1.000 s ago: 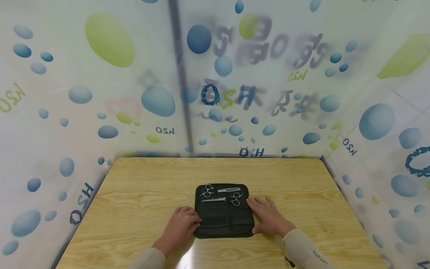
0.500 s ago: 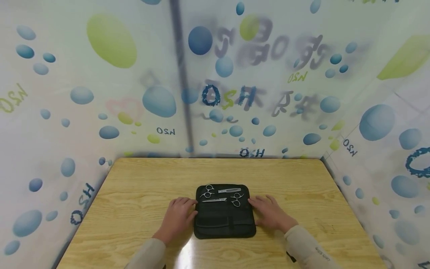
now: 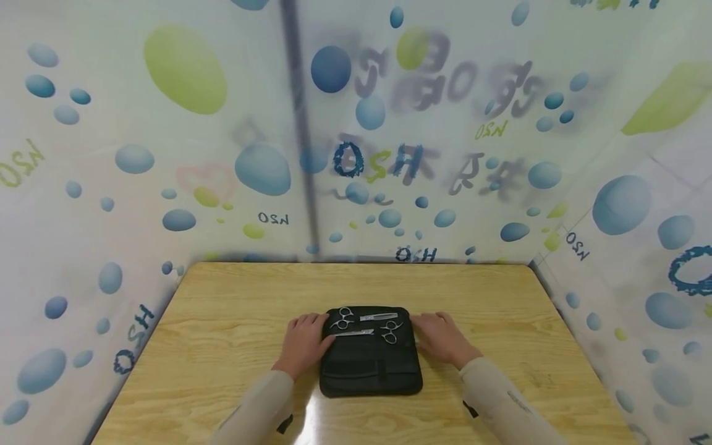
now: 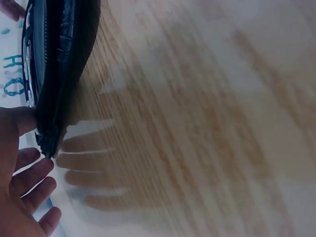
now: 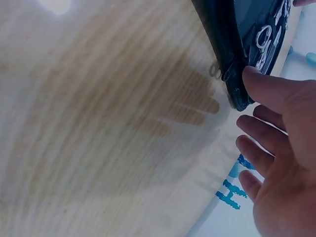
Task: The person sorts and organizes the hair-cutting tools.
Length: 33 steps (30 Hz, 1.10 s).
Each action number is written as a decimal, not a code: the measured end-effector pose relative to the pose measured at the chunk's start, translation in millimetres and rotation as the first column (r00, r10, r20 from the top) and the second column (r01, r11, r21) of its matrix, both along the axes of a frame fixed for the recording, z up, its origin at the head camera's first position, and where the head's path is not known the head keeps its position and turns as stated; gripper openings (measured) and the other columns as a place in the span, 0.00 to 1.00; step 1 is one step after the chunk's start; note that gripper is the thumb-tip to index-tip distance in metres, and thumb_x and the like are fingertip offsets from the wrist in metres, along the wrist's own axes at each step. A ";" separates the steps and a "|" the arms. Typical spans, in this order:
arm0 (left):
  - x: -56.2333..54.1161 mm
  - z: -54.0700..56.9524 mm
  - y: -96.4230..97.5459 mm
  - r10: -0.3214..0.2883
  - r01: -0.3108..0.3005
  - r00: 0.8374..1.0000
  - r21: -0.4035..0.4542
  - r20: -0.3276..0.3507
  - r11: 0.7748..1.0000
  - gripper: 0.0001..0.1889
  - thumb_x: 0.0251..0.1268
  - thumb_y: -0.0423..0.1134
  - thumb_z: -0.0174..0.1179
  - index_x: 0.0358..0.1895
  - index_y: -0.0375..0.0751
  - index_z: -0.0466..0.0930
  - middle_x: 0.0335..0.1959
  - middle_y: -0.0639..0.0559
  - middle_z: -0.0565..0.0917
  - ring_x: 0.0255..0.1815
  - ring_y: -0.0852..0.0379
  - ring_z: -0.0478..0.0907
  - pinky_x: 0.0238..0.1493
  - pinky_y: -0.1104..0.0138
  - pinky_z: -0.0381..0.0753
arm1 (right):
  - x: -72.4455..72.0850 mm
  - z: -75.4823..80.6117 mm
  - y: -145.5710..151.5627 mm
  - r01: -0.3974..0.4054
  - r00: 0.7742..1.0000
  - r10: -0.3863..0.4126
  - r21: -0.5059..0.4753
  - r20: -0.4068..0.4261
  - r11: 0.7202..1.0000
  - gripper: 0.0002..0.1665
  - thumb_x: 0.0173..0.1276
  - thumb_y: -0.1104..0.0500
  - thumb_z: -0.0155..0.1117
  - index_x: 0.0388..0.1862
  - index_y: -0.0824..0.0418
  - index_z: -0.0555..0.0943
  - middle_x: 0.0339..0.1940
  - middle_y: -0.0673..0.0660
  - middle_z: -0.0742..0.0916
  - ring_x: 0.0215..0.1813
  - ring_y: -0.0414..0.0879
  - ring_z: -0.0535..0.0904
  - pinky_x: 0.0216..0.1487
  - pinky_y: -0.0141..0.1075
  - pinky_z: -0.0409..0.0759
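Observation:
A black scissors case lies spread flat on the table, with a flap pocket across its near half. Hair-cutting scissors and thinning scissors lie along its far half. My left hand holds the far left corner, thumb on top. My right hand holds the far right edge. In the left wrist view, the left thumb presses the case's zipped side, other fingers beyond the corner. The right wrist view shows the right thumb on the case's corner, with the index finger close below.
The wood-grain table extends on all sides of the case. Pale wall sheets printed with blue and green spots stand behind it and at both sides.
My left hand has slid away from me along the left edge to the far corner. My right hand has moved slightly farther up the right edge. The case has barely shifted.

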<state>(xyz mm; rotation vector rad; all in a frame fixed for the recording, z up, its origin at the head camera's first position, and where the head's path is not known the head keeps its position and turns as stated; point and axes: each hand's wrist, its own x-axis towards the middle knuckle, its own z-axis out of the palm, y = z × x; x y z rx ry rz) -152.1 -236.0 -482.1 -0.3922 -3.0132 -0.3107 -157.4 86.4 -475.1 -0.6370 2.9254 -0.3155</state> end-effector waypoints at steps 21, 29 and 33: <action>-14.1 -5.1 1.2 0.022 -0.021 0.999 0.037 -0.027 0.999 0.21 0.58 0.42 0.63 0.56 0.42 0.81 0.50 0.44 0.83 0.55 0.43 0.78 0.54 0.47 0.74 | -23.1 -5.8 -15.6 0.062 0.995 -0.061 0.000 0.080 0.998 0.36 0.60 0.59 0.73 0.67 0.61 0.72 0.65 0.59 0.80 0.68 0.54 0.74 0.70 0.55 0.64; -19.7 -1.3 2.2 0.059 -0.065 0.996 0.081 0.072 0.995 0.16 0.65 0.39 0.59 0.55 0.44 0.82 0.52 0.44 0.83 0.57 0.42 0.77 0.56 0.44 0.73 | -27.6 -7.9 -21.4 0.046 0.998 -0.047 0.030 0.043 0.998 0.40 0.55 0.61 0.76 0.68 0.62 0.72 0.65 0.58 0.80 0.68 0.55 0.73 0.71 0.54 0.63; -21.4 -1.0 -0.7 0.037 -0.044 0.997 0.093 0.074 0.995 0.15 0.65 0.34 0.58 0.54 0.45 0.83 0.51 0.45 0.84 0.57 0.42 0.77 0.55 0.43 0.74 | -31.0 -8.2 -24.9 0.047 0.998 -0.049 0.076 0.036 0.996 0.42 0.53 0.60 0.78 0.68 0.61 0.72 0.65 0.59 0.79 0.68 0.57 0.72 0.72 0.53 0.61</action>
